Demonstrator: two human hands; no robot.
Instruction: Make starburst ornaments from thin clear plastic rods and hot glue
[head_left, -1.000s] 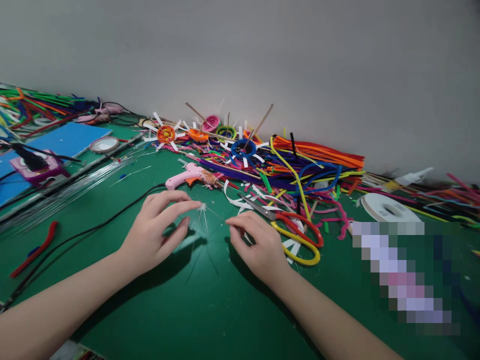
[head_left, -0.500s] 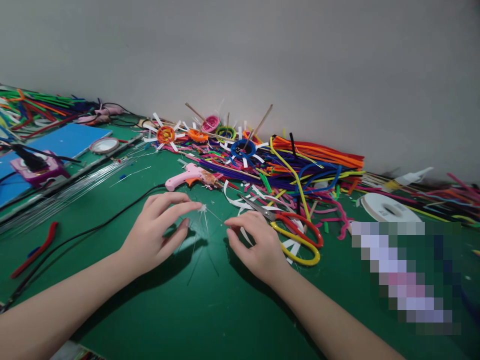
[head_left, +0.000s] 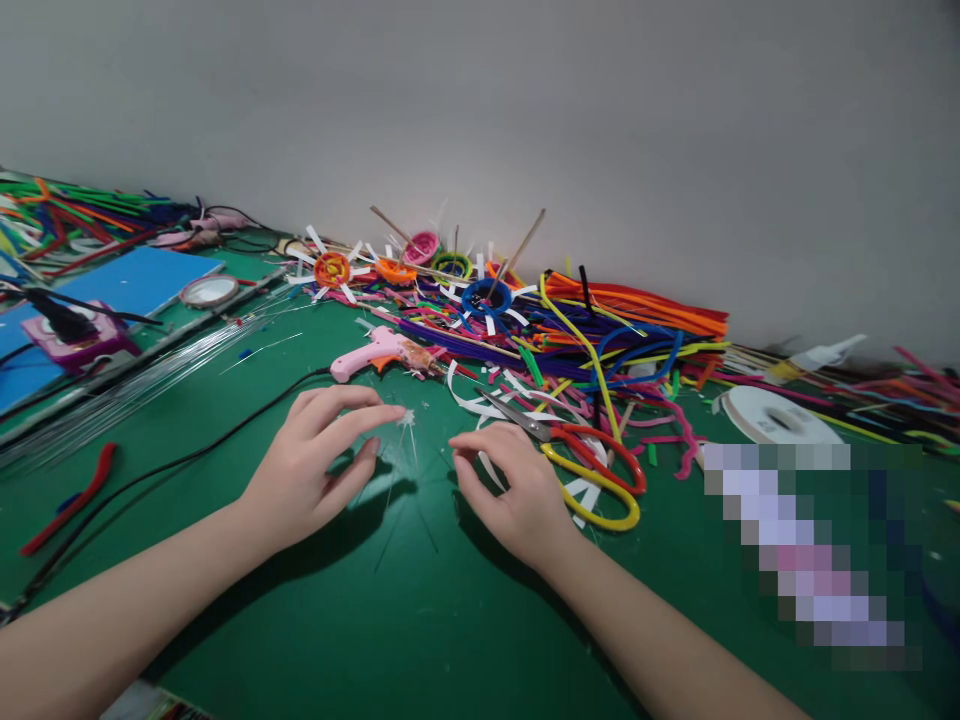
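White spiky cluster (head_left: 407, 416) touching left index fingertip, over middle of green table. Behind, plain grey wall (head_left: 480, 120), unevenly lit. Below it, green table (head_left: 495, 620), smooth, faintly specked, shadowed under both hands. Along wall, pile of coloured stems (head_left: 566, 330), too tangled to separate. At right, pixelated patch (head_left: 806, 560), masking whatever lies there. Forearms cut off at picture's edges. Left hand (head_left: 307, 460) half open, fingers curved, thumb apart from index; impossible to tell if gripping cluster. Right hand (head_left: 517, 490) nearly pinched; cannot tell whether holding anything. Just beside it, scissors (head_left: 551, 433). Beyond left hand, pink glue gun (head_left: 364, 355), nozzle hard to make out. Below cluster, thin strands (head_left: 412, 443), ends lost against green.
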